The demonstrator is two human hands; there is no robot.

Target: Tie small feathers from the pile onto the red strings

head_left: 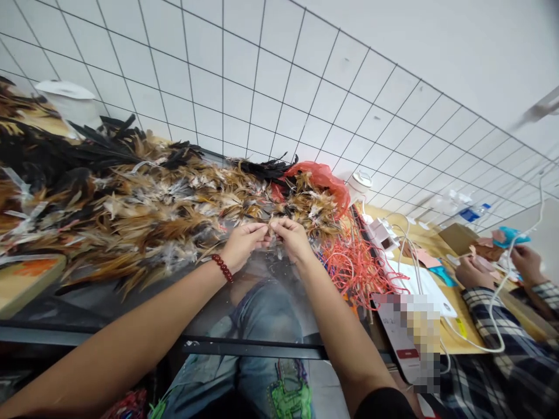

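Note:
My left hand (pixel 245 244), with a dark red bead bracelet (pixel 222 268) at its wrist, is closed in a pinch over the dark glassy tabletop (pixel 209 308). Fingertip to fingertip with it, my right hand (pixel 292 237) is pinched shut too. Whatever small thing lies between the fingers is too tiny and covered to make out. Just beyond both hands spreads a thick heap of brown and white feathers (pixel 187 212). Long black feathers (pixel 117 145) lie along its far side. To the right of my right hand is a tangle of red cords (pixel 353 262).
A red plastic bag (pixel 325 177) sits at the back among feathers. Left lies a yellowish box (pixel 32 279). A black wire grid (pixel 244 75) stands along the wall. At right are a phone (pixel 402 343), white cables, and a co-worker's plaid-sleeved hands (pixel 476 270) holding something pinkish.

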